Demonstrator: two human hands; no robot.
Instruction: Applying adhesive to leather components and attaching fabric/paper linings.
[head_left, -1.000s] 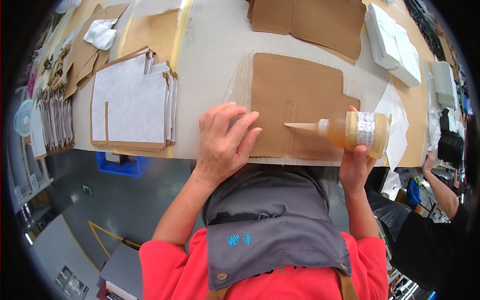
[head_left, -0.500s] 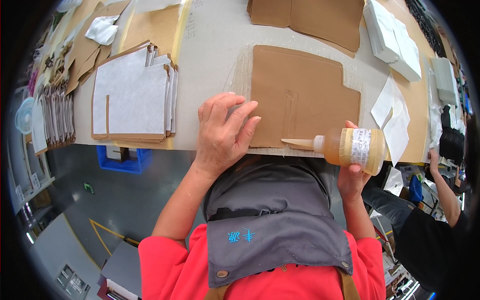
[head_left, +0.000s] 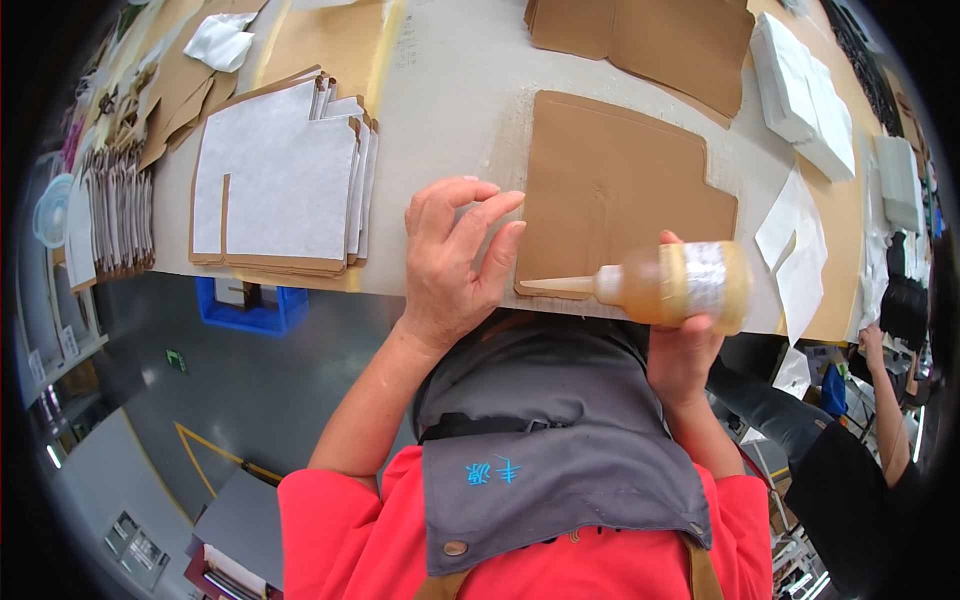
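Gripping an amber bottle [head_left: 715,285], the right hand [head_left: 685,350] points its nozzle [head_left: 562,286] left near a brown panel [head_left: 645,180]; the left hand [head_left: 455,250], released, curls just left of the panel.

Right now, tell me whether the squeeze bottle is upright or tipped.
Tipped: the right hand holds the squeeze bottle roughly sideways, its tapered nozzle pointing left across the brown panel.

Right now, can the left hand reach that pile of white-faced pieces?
Probably yes. The left hand looks empty, and just a strip of grey tabletop shows between it and the white-faced pile. The bottle is out of the way, in the right hand.
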